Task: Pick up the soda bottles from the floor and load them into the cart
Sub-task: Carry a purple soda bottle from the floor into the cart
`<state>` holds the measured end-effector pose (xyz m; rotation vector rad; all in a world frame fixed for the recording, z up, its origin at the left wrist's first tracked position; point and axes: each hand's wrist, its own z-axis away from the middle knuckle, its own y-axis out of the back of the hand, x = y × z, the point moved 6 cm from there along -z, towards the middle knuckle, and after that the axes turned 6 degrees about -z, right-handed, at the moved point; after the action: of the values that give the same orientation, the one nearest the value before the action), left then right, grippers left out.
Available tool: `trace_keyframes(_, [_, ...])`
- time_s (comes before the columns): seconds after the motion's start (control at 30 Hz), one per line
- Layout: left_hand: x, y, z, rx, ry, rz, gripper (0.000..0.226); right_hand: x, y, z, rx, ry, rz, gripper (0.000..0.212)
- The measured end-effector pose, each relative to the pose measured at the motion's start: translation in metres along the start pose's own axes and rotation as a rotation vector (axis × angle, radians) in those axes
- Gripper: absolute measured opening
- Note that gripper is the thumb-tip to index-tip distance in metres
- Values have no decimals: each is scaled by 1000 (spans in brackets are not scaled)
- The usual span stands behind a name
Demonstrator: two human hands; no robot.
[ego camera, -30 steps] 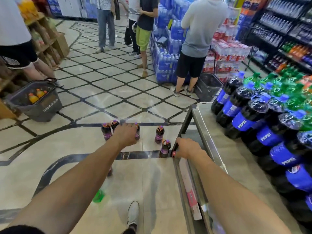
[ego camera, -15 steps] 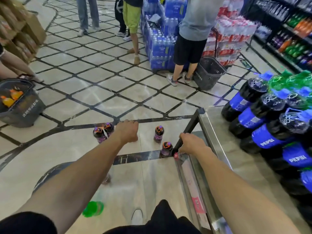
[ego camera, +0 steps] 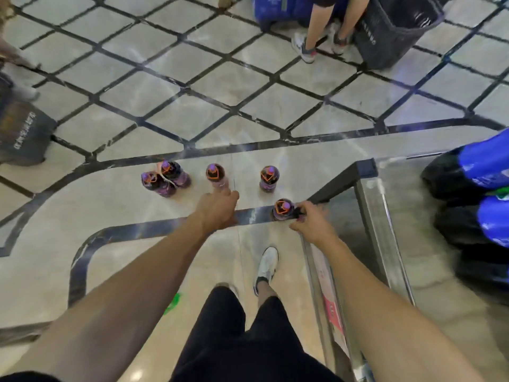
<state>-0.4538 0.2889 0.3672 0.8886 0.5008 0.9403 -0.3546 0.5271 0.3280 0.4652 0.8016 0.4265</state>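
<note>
Several small dark soda bottles with purple caps stand on the tiled floor: a banded pair (ego camera: 165,177), a single bottle (ego camera: 215,173), another (ego camera: 269,177), and one (ego camera: 283,208) right beside the cart's corner. My left hand (ego camera: 217,206) hovers low just short of the middle single bottle, fingers loose, holding nothing. My right hand (ego camera: 311,220) grips the dark handle bar of the flat steel cart (ego camera: 370,188), its fingers next to the nearest bottle. Large Pepsi bottles (ego camera: 487,166) lie on the cart's deck at the right.
A person's legs (ego camera: 311,31) and a black shopping basket (ego camera: 396,31) are at the top right. A dark basket (ego camera: 22,133) sits on the floor at the left. My white shoe (ego camera: 267,263) is beside the cart, and a green mark (ego camera: 172,303) lies near my legs.
My view has tipped down toward the floor and the bottles look closer. My left hand has dropped lower toward the middle bottle. My right hand stays on the cart handle.
</note>
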Motion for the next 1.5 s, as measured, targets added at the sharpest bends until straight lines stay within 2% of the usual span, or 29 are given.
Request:
trace_keyframes(0.1, [10,-33,-36,-107,-39,89,66,31,-11,-25,65,-89,-271,56])
trace_keyframes(0.2, [20,-61,-88,-135,-103,167,72,77,-38,-56,149,-178,-473,64])
trace_keyframes(0.4, [63,-159,-231,-183,-250,296,75,173,-116,-131,247,-328,-650,70])
trace_keyframes(0.7, [123,-324,-384,-123,-434,376,90,286,-209,-263,361,-285,-764,78])
trace_keyframes(0.9, [135,-370,-438,-19,-577,493,89,327,-248,-323,405,-195,-774,78])
trace_keyframes(1.0, [136,-372,-447,32,-622,571,76,343,-272,-346,403,-173,-819,80])
trace_keyframes(1.17, [109,-367,-462,12,-591,764,64,353,-310,-380,337,-161,-851,84])
trace_keyframes(1.37, [38,-384,-463,48,-319,1021,78,354,-335,-425,288,-129,-846,83])
trace_keyframes(1.5, [7,-406,-456,84,-154,1219,79,344,-330,-452,278,34,-641,89])
